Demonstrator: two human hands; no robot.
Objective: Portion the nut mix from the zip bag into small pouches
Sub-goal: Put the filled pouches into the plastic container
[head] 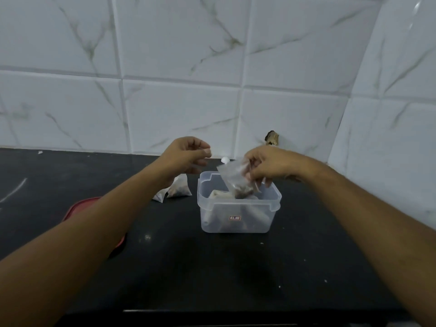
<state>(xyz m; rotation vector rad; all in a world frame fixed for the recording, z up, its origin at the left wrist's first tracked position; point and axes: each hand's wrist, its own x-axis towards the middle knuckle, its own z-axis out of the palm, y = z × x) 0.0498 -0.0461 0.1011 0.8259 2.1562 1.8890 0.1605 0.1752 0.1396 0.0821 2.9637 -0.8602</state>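
While the right hand (266,166) pinches a part-filled pouch (233,179) over the tub (236,224), a tilt could spill nuts (243,194); whether the curled left hand (188,153) holds anything is unclear.

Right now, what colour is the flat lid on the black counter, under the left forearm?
The flat lid is red; the head view shows it.

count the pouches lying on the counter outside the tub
2: one pouch just left of the tub, a second pouch at its left; the left forearm may hide more.
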